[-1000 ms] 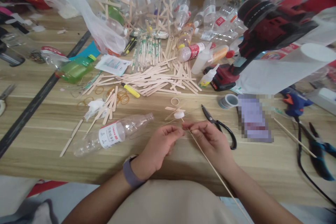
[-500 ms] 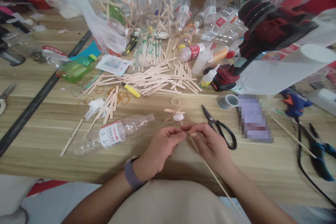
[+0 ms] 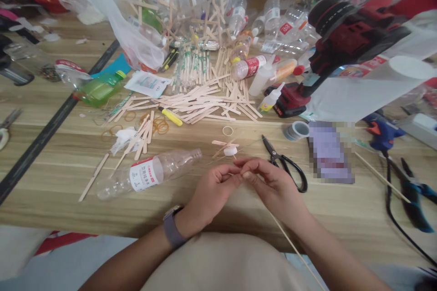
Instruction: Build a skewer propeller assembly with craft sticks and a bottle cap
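One wooden table (image 3: 348, 209) spread out in front of me, the biggest thing there, with everything else crowded toward its far side. At the right lay a white roll (image 3: 348, 100), and a red and black power tool (image 3: 358, 32) leaned up beside it. Across the middle, a heap of flat wooden sticks (image 3: 201, 100) overlapped every which way. A clear bottle (image 3: 143, 175) with a white and red label was lying on its side to the left of my hands, its neck pointing away from me.

My left hand (image 3: 211, 195) and right hand (image 3: 276, 188) met near the front of the table, fingertips touching. My right thumb and forefinger pinched a long thin stick (image 3: 293, 243); its upper part was hidden under that hand, while the lower part slanted down past the table's front edge. My left thumb and fingers were drawn together, but I couldn't tell whether anything was between them.

Black-handled scissors (image 3: 280, 159) lay just beyond my right hand. Farther off were a small squeeze bottle (image 3: 271, 100) and a yellow-handled tool (image 3: 172, 117). Just past my fingertips sat a white cap (image 3: 230, 150), and beyond it, a pale ring (image 3: 227, 135).
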Tool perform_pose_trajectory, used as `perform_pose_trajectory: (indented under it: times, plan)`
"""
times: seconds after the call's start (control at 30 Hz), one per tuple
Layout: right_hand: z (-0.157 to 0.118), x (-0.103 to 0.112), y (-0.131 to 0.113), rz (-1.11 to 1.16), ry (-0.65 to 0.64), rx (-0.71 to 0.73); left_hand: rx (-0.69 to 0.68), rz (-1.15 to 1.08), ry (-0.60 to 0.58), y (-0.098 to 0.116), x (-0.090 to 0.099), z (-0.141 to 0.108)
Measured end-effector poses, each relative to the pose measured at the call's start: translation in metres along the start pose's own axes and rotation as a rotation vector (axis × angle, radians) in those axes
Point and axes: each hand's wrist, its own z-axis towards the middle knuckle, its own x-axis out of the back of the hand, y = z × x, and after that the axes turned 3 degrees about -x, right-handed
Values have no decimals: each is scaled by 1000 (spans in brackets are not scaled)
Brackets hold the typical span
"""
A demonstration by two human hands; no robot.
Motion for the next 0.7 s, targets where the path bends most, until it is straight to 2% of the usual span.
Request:
perform_pose_trajectory:
  times: [0.1, 0.23, 0.4, 0.53, 0.6, 0.7]
  plan:
    - [2, -1, 0, 74, -15, -34, -79, 88, -16, 0, 2, -1]
    - [5, -2, 1, 184, -40, -98, -65, 145, 8, -2, 2, -1]
    - [9, 1, 4, 242, -34, -139, -12, 53, 46, -8, 0, 1]
    - [5, 12, -3, 4, -9, -63, 19, 11, 72, -7, 0, 2]
    - [1, 15, -7, -120, -58, -53, 23, 3, 81, -5, -1, 2]
    - [-3, 15, -12, -142, -126, -80, 29, -5, 88, 1, -3, 5]
